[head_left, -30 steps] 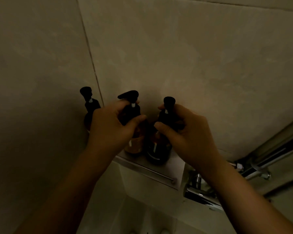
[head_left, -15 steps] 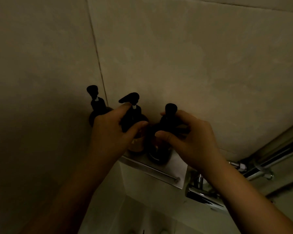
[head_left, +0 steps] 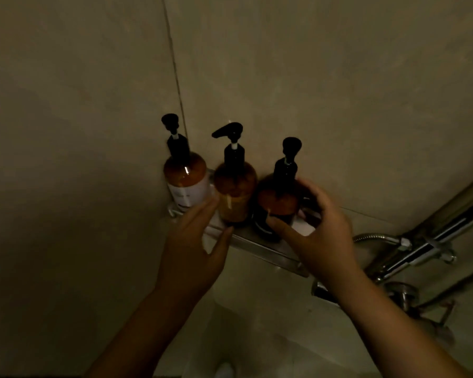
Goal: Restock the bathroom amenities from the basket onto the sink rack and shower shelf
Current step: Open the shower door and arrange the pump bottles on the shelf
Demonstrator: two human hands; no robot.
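Three amber pump bottles (head_left: 235, 186) (labels (head_left: 187, 193) illegible)

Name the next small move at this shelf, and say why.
Probably loosen the right hand off the right bottle and draw it back. That bottle, the middle bottle and the left bottle all stand upright in a row on the shelf, the left hand is open beside the middle one, and only the right hand's fingers curl round a bottle.

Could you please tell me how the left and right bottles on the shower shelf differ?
The left bottle stands untouched; the right hand grips the right bottle. The left bottle shows a white label; the right bottle's label looks dark. Both are amber, black-pumped, upright.
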